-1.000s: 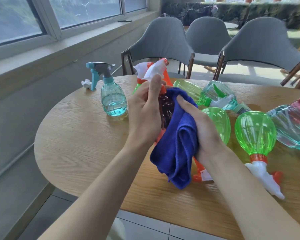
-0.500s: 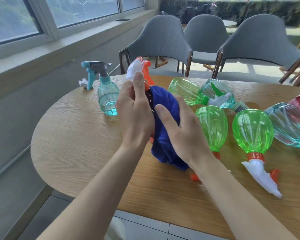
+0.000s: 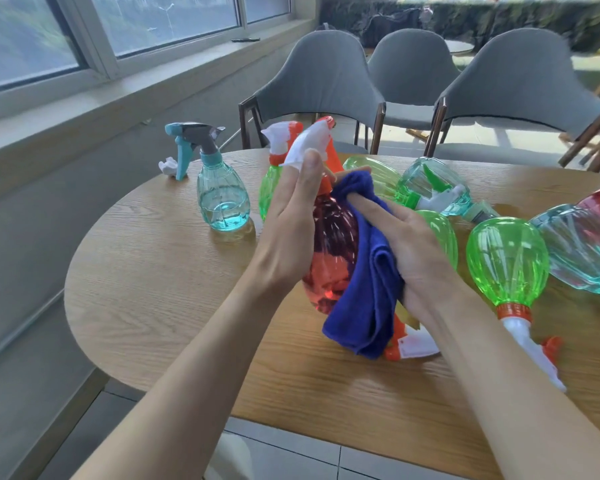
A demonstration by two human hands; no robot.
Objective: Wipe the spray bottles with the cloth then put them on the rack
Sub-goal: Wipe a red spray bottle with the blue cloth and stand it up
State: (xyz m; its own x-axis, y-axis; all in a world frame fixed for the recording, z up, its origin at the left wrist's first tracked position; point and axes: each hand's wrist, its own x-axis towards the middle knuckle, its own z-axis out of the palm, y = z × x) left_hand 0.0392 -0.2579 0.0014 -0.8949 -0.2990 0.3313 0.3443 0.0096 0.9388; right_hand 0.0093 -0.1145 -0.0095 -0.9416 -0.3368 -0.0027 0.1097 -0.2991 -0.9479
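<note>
**Red bottle held head-up, cloth against its side**

The red spray bottle (image 3: 331,251) is in front of the person, over the near middle of the round wooden table (image 3: 174,271). Its long axis runs close to upright and leans a little away from the camera. The white and orange spray head (image 3: 312,143) is at the top and far end, and the rounded base is at the bottom, nearest the viewer. The base hangs low over the wood, but the cloth covers that spot, so whether it touches cannot be told.

The left hand (image 3: 291,230) grasps the bottle from its left side, with the palm along the body and the fingers reaching up to the neck and spray head. The right hand (image 3: 413,247) clasps the blue cloth (image 3: 368,285). Its fingers lie along the cloth and hold it against the bottle's right side, and the loose folds hang below the palm.

A teal bottle (image 3: 222,202) stands upright to the left on the table, well apart from the hands. A green bottle (image 3: 269,188) stands upright just behind the left hand. To the right, several bottles lie on their sides. The nearest one is a green bottle (image 3: 506,261) whose neck and white nozzle point toward the viewer. Grey chairs (image 3: 312,77) stand at the far edge of the table.
</note>
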